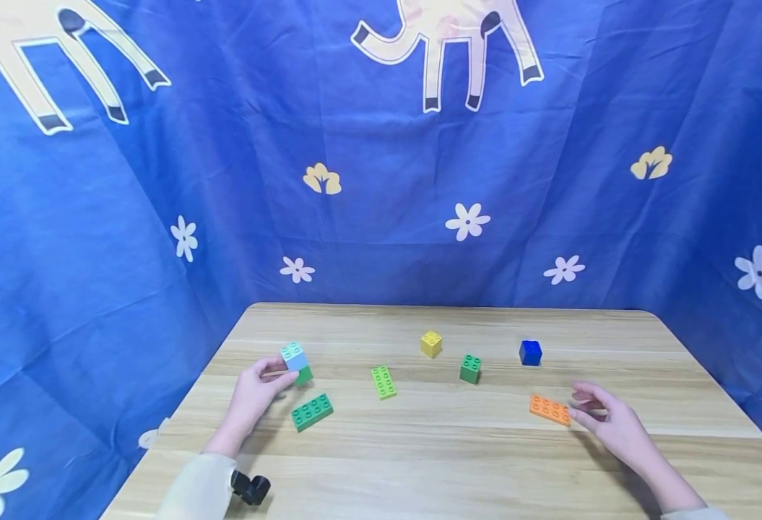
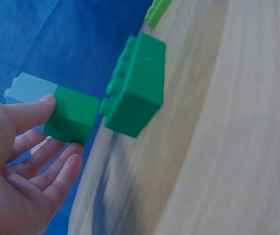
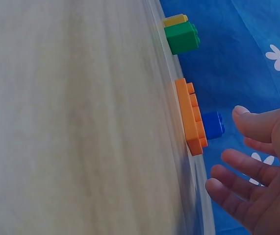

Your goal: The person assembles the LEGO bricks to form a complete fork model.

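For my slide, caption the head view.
Left hand holds a two-brick stack; right hand reaches for the orange plate.

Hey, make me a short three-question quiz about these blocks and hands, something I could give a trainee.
1. True or false: the left hand holds a light blue block stacked on a green block.
2. Which block lies nearest the right hand? A) yellow cube B) orange flat block C) blue cube
3. Fill in: the dark green long block lies on the ______.

Key: 1 true; 2 B; 3 wooden table.
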Available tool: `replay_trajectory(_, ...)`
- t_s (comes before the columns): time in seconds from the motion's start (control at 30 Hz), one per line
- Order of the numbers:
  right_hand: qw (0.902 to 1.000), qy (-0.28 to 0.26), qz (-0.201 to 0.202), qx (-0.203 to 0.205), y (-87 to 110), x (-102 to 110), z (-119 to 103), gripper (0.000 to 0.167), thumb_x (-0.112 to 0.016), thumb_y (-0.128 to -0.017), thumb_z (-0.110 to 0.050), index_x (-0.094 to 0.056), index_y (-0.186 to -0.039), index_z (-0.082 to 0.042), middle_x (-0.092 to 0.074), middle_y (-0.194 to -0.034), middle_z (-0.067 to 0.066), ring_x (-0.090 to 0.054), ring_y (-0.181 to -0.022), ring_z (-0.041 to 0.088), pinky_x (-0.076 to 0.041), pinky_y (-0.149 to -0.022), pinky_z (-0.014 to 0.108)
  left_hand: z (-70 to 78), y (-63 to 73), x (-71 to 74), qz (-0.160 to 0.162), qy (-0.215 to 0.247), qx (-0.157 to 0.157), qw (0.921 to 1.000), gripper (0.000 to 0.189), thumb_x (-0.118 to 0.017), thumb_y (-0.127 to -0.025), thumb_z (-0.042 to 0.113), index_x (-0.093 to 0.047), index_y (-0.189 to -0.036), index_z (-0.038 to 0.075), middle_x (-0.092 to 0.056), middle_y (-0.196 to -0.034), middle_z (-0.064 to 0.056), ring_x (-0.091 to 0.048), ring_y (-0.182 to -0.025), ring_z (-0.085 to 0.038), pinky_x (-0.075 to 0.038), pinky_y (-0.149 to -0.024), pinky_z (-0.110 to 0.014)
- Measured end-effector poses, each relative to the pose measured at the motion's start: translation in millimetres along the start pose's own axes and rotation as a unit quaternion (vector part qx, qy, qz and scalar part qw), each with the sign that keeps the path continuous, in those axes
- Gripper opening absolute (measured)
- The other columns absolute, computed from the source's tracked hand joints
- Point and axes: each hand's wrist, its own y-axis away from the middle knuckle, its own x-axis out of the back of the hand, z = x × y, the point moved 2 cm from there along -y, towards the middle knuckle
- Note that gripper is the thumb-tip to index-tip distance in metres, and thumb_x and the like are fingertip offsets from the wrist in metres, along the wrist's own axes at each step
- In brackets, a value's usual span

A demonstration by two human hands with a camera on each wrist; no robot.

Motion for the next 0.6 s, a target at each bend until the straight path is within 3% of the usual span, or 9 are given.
replay_trajectory(0.37,0.9992,0.021,-0.028,-0.019,-1.0,-4,4,0.044,-0.074,-0.078,-0.011,-0.057,-0.116,0.004,-0.064,-0.101,0.016,-0.062,-0.082,0.021,-0.053,-0.072,0.028,-10.4,-1.7,6.4,0.012,0.004,0.014,0.9998,0.055,-0.072,-0.081,0.031,-0.054,-0.122,-0.002,-0.057,-0.120,-0.021,-0.059,-0.105,-0.030,-0.053,-0.075,-0.024)
replay_trajectory(0.6,0.9975,0.020,-0.053,-0.041,-2.6,-6,1,0.046,-0.075,-0.076,-0.012,-0.058,-0.116,0.004,-0.065,-0.097,0.011,-0.058,-0.076,0.011,-0.049,-0.067,0.025,-13.0,-1.4,7.0,0.013,0.004,0.027,0.9995,0.052,-0.071,-0.083,0.025,-0.052,-0.122,-0.003,-0.057,-0.120,-0.023,-0.060,-0.101,-0.026,-0.055,-0.072,-0.028)
